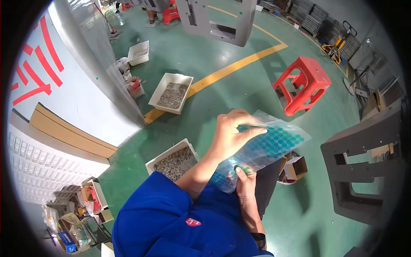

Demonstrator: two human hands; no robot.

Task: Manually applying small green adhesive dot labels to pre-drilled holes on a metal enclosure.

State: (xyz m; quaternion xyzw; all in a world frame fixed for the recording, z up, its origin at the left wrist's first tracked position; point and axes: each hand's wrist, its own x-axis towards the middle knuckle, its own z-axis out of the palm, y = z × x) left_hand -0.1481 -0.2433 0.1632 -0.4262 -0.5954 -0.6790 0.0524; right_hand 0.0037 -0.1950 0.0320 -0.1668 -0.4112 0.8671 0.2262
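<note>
I hold a clear, shiny plastic sheet [276, 141] covered with rows of small teal round dots. It lies bent above my lap, its near part hanging in front of my blue top. My left hand [231, 135] reaches across the sheet, thumb and fingers pinched together at its upper part; the fingers are slightly blurred. Lower down, my right hand [246, 185] grips the sheet's near part, thumb on top, with a teal dot by the thumb tip. Whether the sheet is one layer or a bag with dots inside, I cannot tell.
White bins with small grey pieces stand ahead [171, 95] and by my left arm [174, 162]. A red stool [302, 85] is at the far right. Grey machine housings stand at right [357, 171] and far ahead [218, 19]. An open cardboard box [296, 168] sits beside my leg.
</note>
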